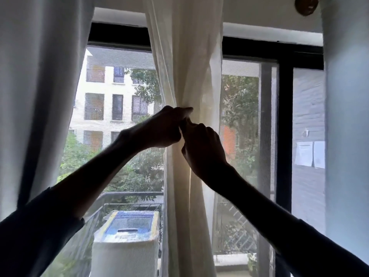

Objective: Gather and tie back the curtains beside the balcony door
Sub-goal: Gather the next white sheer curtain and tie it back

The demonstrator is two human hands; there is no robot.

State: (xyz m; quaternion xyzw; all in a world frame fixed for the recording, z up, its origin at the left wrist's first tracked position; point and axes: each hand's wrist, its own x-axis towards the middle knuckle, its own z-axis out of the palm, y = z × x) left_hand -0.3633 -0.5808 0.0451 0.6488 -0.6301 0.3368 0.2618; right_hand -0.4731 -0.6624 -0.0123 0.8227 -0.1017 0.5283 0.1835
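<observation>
Curtain [187,66] bunched at waist; left hand [165,128] and right hand [201,146] both pinch gather. Hold folds tight while knotting; tie itself indiscernible.

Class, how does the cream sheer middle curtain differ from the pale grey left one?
The cream sheer curtain is gathered to a narrow waist where the left hand and right hand pinch it; the pale grey curtain hangs loose, untouched. Cream lets daylight glow through; grey looks opaque. Both hang before the window.
</observation>
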